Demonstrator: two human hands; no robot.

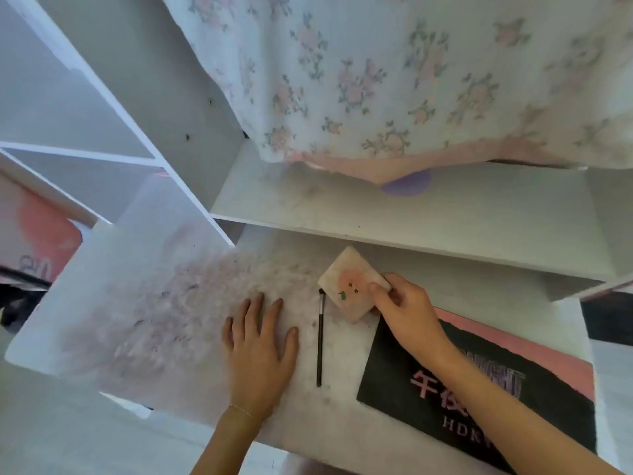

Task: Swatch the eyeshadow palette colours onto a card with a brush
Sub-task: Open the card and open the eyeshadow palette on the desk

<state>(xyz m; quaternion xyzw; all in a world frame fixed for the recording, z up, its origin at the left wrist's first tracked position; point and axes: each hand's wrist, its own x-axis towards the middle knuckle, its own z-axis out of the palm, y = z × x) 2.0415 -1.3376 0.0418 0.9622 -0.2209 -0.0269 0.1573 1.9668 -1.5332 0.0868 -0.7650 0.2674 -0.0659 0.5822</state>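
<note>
Fingers (378, 289) of right hand (407, 313) pinching closed palette (352, 286) at its 3 o'clock edge | left hand (260, 341) lying flat, spread on table (191, 371) | brush (320, 341) resting at palette's 7 o'clock | judging: light, rigid, slick; gripping side edges.

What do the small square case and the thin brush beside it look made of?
Pale pink square case with a printed face, pinched by the right hand: probably matte plastic or card; unclear. Slim black brush: smooth dark handle, silvery ferrule suggesting metal.
</note>
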